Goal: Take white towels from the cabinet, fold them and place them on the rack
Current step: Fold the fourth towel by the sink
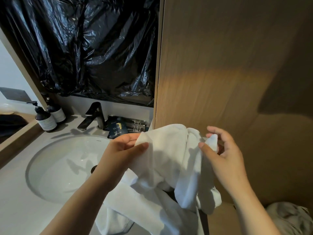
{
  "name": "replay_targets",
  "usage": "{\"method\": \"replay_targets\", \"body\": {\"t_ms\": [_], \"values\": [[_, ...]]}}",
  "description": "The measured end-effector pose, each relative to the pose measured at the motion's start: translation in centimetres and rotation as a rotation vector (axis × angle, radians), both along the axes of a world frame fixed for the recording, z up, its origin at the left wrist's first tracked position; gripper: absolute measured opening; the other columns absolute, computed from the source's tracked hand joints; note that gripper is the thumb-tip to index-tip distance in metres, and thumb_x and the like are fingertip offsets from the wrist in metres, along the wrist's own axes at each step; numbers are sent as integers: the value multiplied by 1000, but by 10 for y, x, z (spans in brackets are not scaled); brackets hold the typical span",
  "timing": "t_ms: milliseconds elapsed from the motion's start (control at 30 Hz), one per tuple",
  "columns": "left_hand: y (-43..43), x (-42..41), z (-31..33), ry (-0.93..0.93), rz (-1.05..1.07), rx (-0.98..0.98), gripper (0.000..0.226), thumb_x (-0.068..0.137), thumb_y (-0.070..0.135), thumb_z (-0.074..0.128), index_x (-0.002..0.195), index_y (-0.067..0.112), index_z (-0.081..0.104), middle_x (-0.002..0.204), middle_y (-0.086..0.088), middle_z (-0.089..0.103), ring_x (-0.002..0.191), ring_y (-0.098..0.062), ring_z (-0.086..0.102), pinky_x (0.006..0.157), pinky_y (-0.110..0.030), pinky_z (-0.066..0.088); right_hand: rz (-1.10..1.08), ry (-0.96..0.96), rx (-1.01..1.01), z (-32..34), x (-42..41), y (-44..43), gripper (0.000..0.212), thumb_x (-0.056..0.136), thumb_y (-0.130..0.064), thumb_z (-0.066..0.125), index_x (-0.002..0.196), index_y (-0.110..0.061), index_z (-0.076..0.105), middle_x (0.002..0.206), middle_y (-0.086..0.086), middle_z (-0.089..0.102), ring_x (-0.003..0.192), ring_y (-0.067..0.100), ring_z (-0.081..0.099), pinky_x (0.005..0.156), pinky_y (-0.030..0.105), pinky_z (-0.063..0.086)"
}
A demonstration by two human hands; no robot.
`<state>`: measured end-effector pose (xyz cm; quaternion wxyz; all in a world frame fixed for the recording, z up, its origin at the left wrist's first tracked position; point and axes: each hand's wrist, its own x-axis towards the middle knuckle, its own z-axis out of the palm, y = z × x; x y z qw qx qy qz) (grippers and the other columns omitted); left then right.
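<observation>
Over the sink (55,168) edge of the worktop (15,192), my left hand (123,150) pinches one edge of the white towel (169,160); my right hand (221,150) nips a corner between thumb and fingers. I should find matching corners, pull taut, then fold.

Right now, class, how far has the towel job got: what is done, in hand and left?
Done: one white towel is out of the cabinet. In hand: the left hand and right hand pinch its upper edge, unfolded, beside the sink. Left: folding and racking; no rack shows.
</observation>
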<state>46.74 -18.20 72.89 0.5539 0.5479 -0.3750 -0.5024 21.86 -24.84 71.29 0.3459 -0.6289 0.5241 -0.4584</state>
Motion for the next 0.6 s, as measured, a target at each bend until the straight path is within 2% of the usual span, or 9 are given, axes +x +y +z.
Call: {"method": "replay_targets", "body": {"t_ms": [67,100,167,233,300,367,467,533,600], "values": [[0,-3,-1,147,-27,0,45,72,8,70,116,6,65,102,-19,73,88,-26,71,69,-31,59,5,-83,-7,-1,2,2,26,85,-18,73,98,-39,67,76,-25,62,67,-1,57,62,14,44],[-1,-4,-2,224,-47,10,46,72,6,68,118,6,64,106,-20,72,91,-27,71,71,-32,59,13,-106,-4,-1,4,4,22,84,-16,74,93,-35,69,66,-22,59,60,-1,53,59,13,43],[-2,-6,-2,355,-114,31,46,76,3,68,122,6,63,114,-22,68,99,-31,68,80,-36,59,64,-190,34,0,5,6,13,81,-19,76,91,-28,73,66,-12,59,62,2,52,62,16,44],[-3,-8,0,421,-177,36,47,78,4,69,125,5,63,120,-25,65,106,-35,64,88,-39,55,168,-314,95,2,7,10,15,80,-28,72,93,-22,75,73,-3,63,68,4,55,64,14,46],[-2,-12,1,478,-193,41,43,77,8,67,120,3,66,121,-23,65,106,-33,63,91,-37,54,264,-375,145,4,8,13,16,87,-21,64,97,-19,76,79,-3,68,71,4,60,66,12,49],[-3,-17,-1,564,-137,74,33,74,6,70,106,4,74,118,-19,67,101,-25,65,95,-33,52,299,-353,152,6,11,16,20,90,-5,61,98,-16,76,82,-8,73,72,0,65,67,11,50],[-2,-23,-4,642,-29,122,31,71,10,69,100,4,76,122,-19,65,107,-23,62,107,-35,43,261,-222,103,8,14,17,16,84,-9,70,84,-22,79,83,-9,75,71,2,68,68,16,54],[-1,-26,-4,580,12,117,38,72,12,68,109,2,72,114,-17,70,99,-21,67,95,-34,54,251,-181,68,12,15,18,4,77,-24,76,79,-26,79,77,1,74,71,10,68,70,26,56],[2,-29,-3,485,72,110,43,69,15,70,110,0,70,88,-9,74,72,-15,68,66,-25,60,267,-143,28,15,15,19,19,69,-42,78,76,-24,78,66,17,66,61,17,61,63,27,53]]}}
